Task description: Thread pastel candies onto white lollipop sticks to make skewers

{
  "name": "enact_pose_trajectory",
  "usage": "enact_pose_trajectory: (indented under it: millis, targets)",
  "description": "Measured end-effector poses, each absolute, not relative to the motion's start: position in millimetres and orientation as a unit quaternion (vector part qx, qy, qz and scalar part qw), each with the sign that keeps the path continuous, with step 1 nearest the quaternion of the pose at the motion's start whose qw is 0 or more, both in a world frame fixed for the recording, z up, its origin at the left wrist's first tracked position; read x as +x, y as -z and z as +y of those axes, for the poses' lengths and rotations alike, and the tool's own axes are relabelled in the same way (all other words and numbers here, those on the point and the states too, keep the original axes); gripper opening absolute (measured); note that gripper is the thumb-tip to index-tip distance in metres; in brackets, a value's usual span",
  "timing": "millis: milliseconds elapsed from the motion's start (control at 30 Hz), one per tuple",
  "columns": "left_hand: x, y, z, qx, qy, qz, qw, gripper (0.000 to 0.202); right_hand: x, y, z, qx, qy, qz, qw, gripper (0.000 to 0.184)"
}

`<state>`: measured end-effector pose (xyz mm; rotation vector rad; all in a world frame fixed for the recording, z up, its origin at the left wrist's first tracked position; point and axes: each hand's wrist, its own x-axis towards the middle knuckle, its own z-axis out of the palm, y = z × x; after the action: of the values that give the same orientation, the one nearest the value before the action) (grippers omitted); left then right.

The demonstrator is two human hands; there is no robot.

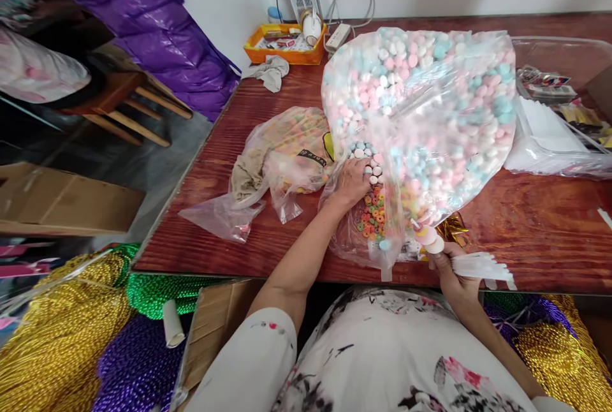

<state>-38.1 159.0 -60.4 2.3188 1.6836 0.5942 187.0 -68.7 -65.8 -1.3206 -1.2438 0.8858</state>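
My left hand reaches into the mouth of a clear plastic bag, its fingers curled down among white and pale blue round pieces. What the fingertips grip is hidden. Below it, small orange, green and yellow rings lie in the bag. My right hand, at the table's front edge, is closed round a bundle of flat white strips. Pink and white round pieces show by its thumb and fingertips, in a short row. A big clear bag of pink, white and blue pieces lies just beyond both hands.
A second bag of coloured rings lies left on the red-brown table. An orange tray with a heat tool stands at the back. At right is a clear bin. Bead strands and cartons sit below.
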Motion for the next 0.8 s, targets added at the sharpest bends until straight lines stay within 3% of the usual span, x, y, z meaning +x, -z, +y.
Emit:
enact_pose_trajectory:
  millis: [67, 200, 300, 567, 800]
  targets:
    - [-42.8, 54.0, 150.3, 0.748, -0.277, 0.572, 0.190, 0.035, 186.2, 60.8, -67.6, -0.557, -0.336, -0.555, 0.518, 0.011]
    - [-49.2, 37.7, 107.3, 0.558, -0.472, 0.480, 0.486, 0.029, 181.9, 50.4, -64.8, -0.549, -0.298, -0.594, 0.507, 0.013]
    - [-45.3, 24.7, 67.7, 0.462, -0.540, 0.419, 0.565, 0.031, 174.1, 45.0, -61.6, -0.532, -0.286, -0.614, 0.508, 0.014]
    - [-24.9, 14.4, 22.3, 0.410, -0.617, 0.400, 0.540, 0.033, 161.2, 38.6, -57.6, -0.513, -0.294, -0.641, 0.490, 0.015]
    - [-26.2, 21.7, 19.9, 0.570, -0.620, 0.409, 0.351, 0.026, 162.5, 23.9, -57.1, -0.490, -0.247, -0.685, 0.479, 0.030]
